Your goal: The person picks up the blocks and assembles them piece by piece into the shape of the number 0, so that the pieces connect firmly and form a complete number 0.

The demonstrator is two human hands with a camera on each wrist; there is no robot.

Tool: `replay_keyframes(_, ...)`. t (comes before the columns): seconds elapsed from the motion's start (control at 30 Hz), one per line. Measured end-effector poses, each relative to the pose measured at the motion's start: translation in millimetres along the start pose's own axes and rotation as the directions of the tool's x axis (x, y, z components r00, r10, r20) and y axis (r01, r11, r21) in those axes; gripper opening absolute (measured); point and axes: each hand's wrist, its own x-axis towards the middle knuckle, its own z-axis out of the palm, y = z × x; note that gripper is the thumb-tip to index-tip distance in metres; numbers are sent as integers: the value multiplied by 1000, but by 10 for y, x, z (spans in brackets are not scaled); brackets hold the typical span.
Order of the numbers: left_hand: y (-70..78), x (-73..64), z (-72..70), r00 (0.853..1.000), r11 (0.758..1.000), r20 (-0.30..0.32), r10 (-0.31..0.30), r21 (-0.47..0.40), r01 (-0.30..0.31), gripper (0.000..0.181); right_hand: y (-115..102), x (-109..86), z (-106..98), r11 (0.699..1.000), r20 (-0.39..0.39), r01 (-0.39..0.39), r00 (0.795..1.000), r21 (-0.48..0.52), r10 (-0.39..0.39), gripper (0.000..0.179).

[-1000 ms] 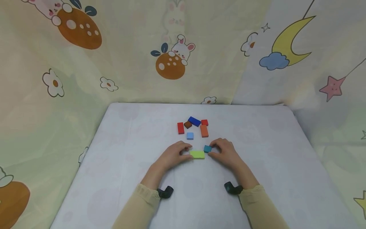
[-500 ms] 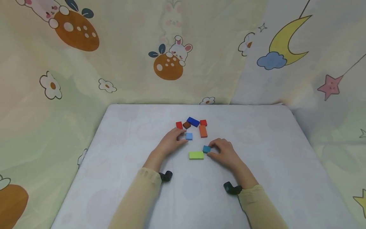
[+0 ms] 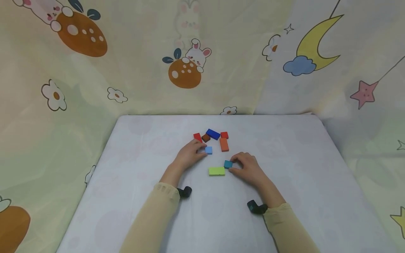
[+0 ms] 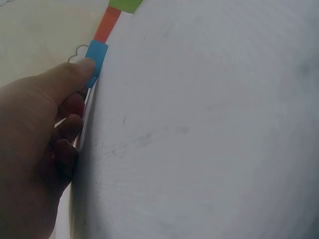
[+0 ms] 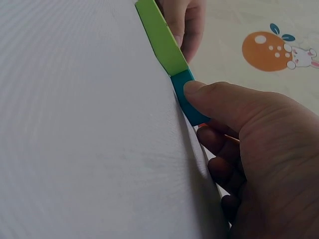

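My left hand (image 3: pixel 190 154) has its thumb and index finger at a small light blue block (image 3: pixel 208 150), pinching it on the table. In the left wrist view the thumb lies on that light blue block (image 4: pixel 97 57). My right hand (image 3: pixel 248 168) pinches a small teal block (image 3: pixel 228 164) between thumb and fingers. The teal block (image 5: pixel 188 102) touches the corner of a lime green oblong block (image 3: pixel 216 171). A red oblong block (image 3: pixel 197 136) is partly hidden behind the left fingers.
Beyond the hands, a brown block (image 3: pixel 206 137), a dark blue block (image 3: pixel 213 134), a small red block (image 3: pixel 224 135) and an orange block (image 3: pixel 224 144) form a loose arc on the white table (image 3: pixel 142 158). A patterned cloth (image 3: pixel 142 70) hangs behind the table.
My left hand has left the lime green block and moved forward to the light blue one. The red oblong block now sits more slanted. My right hand stays at the teal block.
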Motion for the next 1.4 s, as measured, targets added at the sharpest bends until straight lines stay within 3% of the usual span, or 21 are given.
replay_keyframes(0.43,-5,-143,8,999,998,-36,-7,-67,4,42,47,-7,25,1000,-3,4,1000,-4,-4,29)
replay_keyframes(0.67,-24,-346,28,998,995,-64,-23,-99,16,41,47,-7,17,1000,0,0,1000,-7,0,30)
replay_keyframes(0.97,-20,-603,53,999,993,-49,-24,-114,18,40,33,-2,9,1000,-8,7,1000,-3,-7,29)
replay_keyframes(1.4,14,-648,75,999,998,-28,-20,-66,18,38,46,8,17,999,-12,31,999,-9,-31,30)
